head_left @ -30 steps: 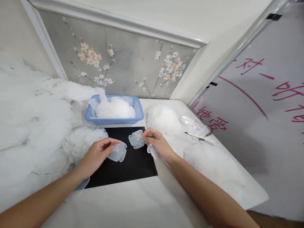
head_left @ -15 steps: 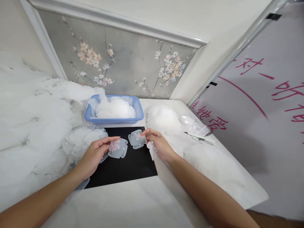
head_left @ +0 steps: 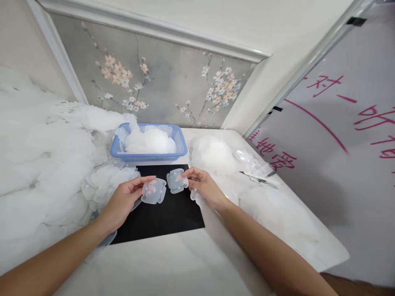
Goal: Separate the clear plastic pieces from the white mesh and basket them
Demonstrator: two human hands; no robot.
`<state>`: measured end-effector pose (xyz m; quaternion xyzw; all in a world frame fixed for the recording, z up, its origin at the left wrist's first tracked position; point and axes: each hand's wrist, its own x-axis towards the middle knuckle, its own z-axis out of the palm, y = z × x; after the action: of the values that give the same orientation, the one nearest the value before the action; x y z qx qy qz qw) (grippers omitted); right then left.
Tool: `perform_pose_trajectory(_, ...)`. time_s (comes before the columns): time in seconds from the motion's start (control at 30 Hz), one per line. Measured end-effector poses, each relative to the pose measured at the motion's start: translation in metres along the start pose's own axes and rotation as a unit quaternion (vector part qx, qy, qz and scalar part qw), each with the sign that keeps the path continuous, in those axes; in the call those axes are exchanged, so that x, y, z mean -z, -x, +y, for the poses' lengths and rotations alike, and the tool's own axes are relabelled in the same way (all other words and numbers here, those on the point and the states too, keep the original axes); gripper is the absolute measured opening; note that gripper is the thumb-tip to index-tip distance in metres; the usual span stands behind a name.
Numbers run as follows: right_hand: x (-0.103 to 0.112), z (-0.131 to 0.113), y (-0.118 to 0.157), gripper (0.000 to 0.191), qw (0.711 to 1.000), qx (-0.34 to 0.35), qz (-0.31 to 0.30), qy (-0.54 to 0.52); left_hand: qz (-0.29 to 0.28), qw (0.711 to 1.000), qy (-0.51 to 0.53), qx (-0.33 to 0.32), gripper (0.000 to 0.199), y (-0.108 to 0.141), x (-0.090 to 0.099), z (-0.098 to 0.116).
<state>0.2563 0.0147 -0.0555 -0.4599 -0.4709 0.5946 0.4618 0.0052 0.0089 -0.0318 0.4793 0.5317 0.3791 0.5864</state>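
My left hand point(head_left: 125, 200) pinches a translucent, roughly square plastic piece point(head_left: 154, 191) with notched corners and small round dots. A similar translucent piece point(head_left: 175, 181) is between the thumb and fingers of my right hand point(head_left: 205, 187). Another clear piece point(head_left: 195, 198) shows below the right palm; whether that hand grips it too I cannot tell. Both held pieces are over a black mat point(head_left: 163, 222), side by side with a small gap. More such pieces point(head_left: 111, 181) lie heaped beside my left hand, partly hidden by it.
Behind the mat stands a blue basket point(head_left: 148, 157) filled with translucent pieces. A huge pile point(head_left: 40, 164) of them covers the left side. White heaps point(head_left: 212, 152), a clear plastic bag point(head_left: 251, 162) and a whiteboard point(head_left: 333, 185) are on the right.
The left piece has tipped slightly upward. My right fingers have shifted a little on their piece, and the clear piece below that palm has moved slightly up and left.
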Motion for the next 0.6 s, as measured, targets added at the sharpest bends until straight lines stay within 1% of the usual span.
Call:
perform_pose_trajectory(0.1,-0.002,-0.003,0.002,0.026,0.995,0.071,0.030,0.066,-0.014,1.000,0.002,-0.011,0.048,-0.001,0.000,0.000)
perform_pose_trajectory(0.17,-0.004,-0.005,0.003,0.035,0.992,0.086,0.037,0.085,-0.022,0.999,-0.027,-0.024,0.047,0.000,0.000,0.000)
perform_pose_trajectory(0.2,-0.005,-0.006,0.004,0.039,0.994,0.071,0.033,0.082,-0.022,0.998,-0.050,-0.036,0.044,0.000,0.000,0.000)
perform_pose_trajectory(0.27,-0.008,-0.006,0.006,0.045,0.999,0.009,0.013,0.050,-0.012,0.994,-0.093,-0.060,0.037,0.002,0.000,0.000)
perform_pose_trajectory(0.33,-0.010,-0.008,0.007,0.046,0.999,-0.049,-0.008,0.005,0.000,0.991,-0.107,-0.074,0.036,0.004,0.000,0.001)
perform_pose_trajectory(0.37,-0.011,-0.009,0.008,0.045,0.998,-0.067,-0.016,-0.016,0.002,0.992,-0.104,-0.070,0.037,0.004,-0.001,0.001)
perform_pose_trajectory(0.47,-0.014,-0.014,0.009,0.040,0.994,-0.086,-0.027,-0.054,-0.006,0.997,-0.063,-0.044,0.039,0.005,-0.002,0.002)
perform_pose_trajectory(0.53,-0.014,-0.016,0.010,0.036,0.993,-0.091,-0.032,-0.066,-0.009,0.999,-0.029,-0.041,0.039,0.005,-0.002,0.003)
perform_pose_trajectory(0.6,-0.014,-0.017,0.010,0.035,0.992,-0.094,-0.035,-0.077,0.002,0.999,-0.016,-0.041,0.042,0.004,-0.003,0.004)
